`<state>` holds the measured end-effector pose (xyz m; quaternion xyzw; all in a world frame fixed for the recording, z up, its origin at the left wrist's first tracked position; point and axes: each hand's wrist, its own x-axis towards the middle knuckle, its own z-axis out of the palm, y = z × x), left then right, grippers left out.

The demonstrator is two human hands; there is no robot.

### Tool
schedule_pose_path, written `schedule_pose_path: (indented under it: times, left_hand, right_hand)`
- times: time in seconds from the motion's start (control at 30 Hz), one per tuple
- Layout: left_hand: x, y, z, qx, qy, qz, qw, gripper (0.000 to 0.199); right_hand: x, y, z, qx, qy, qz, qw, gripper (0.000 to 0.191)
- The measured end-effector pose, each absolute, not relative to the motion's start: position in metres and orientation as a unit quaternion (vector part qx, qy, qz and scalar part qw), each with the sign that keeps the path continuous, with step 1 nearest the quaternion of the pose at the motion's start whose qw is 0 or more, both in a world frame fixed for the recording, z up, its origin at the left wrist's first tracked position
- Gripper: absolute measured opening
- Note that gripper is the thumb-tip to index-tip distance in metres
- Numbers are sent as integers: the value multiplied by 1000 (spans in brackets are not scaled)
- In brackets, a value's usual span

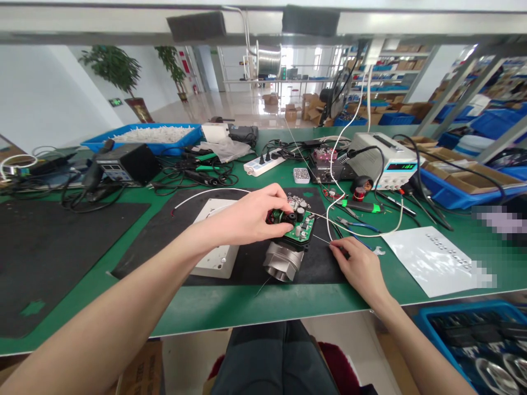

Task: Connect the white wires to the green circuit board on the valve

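Note:
My left hand (257,214) reaches in from the left, its thumb and fingers closed around the left part of a green circuit board (303,229) with capacitors. The board sits in a black housing above a metal hex pipe fitting (283,262) on a dark mat. Part of the board is hidden under my fingers. My right hand (362,266) rests low to the right of the assembly, thumb and forefinger pinching a thin wire (321,240) that points toward the board. A white plastic cover (218,258) lies under my left forearm.
Pliers (362,224), a green-and-black tool (362,206) and a white sheet (428,260) lie on the right. Behind stand a power supply (385,162), a power strip (264,163) and a small tray of metal parts (301,175). A white cable (341,140) hangs from above.

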<state>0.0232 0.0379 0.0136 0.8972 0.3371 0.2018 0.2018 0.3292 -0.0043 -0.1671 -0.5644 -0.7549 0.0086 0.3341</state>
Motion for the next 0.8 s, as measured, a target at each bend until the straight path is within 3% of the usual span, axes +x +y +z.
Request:
schedule_pose_path:
  times: [0.8]
  left_hand:
    - [27,40,11,902,332,224,161,17]
  right_hand:
    - [331,-4,-170,-573,-751,9,328,20]
